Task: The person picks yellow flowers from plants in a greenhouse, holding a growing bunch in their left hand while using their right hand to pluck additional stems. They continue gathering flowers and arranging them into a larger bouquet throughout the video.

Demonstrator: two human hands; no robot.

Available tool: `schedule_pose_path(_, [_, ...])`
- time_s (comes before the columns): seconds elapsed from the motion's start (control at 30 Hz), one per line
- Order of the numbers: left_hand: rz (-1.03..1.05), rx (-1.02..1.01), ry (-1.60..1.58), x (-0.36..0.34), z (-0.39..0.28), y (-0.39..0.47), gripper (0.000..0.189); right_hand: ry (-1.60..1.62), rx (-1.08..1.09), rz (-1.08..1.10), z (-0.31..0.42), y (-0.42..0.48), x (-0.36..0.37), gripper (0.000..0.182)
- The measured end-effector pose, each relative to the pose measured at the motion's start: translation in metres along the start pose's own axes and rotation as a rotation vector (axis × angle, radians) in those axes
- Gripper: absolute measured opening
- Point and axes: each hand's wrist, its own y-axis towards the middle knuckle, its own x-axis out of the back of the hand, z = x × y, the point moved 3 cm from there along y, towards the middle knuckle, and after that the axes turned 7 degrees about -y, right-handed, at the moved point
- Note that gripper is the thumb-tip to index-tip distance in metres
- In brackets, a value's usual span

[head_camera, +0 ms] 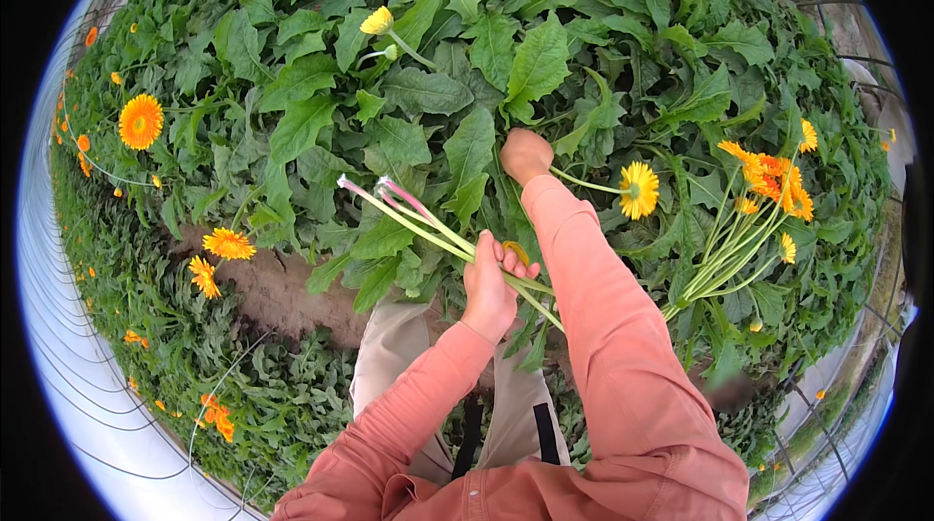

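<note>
My left hand (492, 287) is closed around a few pale green gerbera stems (430, 229), whose pinkish, whitish ends point up and to the left. Part of a yellow petalled flower (516, 252) shows beside its fingers. My right hand (527, 155) reaches down among the green leaves in front of me, its fingers hidden by the foliage. A stem runs rightward from beside it to a yellow gerbera bloom (639, 190); whether that hand grips this stem I cannot tell. To the right, a bunch of cut-looking orange and yellow gerberas (781, 182) lies on the leaves.
Dense gerbera leaves (540, 68) spread all around. A yellow bloom (377, 21) stands ahead, and a large orange bloom (141, 122) to the left. Bare soil (292, 295) shows between the rows at left. Thin wires or strings (219, 382) run along the left row.
</note>
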Motion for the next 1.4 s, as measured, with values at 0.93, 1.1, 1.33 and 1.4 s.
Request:
schedule_pose_path(0.93, [0.349, -0.240, 0.192, 0.000, -0.016, -0.181, 0.039, 0.801, 0.506, -0.573, -0.079, -0.410, 0.102, 0.014])
schedule_pose_path(1.1, [0.317, -0.394, 0.096, 0.045, -0.050, -0.238, 0.044, 0.758, 0.746, -0.612, -0.055, -0.450, 0.113, 0.014])
schedule_pose_path(1.33, [0.255, -0.444, 0.119, 0.072, -0.061, -0.265, 0.047, 0.535, 0.786, -0.509, -0.021, -0.519, 0.104, 0.029])
schedule_pose_path(1.4, [0.254, -0.430, 0.176, 0.071, -0.055, -0.267, 0.047, 0.441, 0.840, -0.592, -0.013, -0.520, 0.088, 0.026])
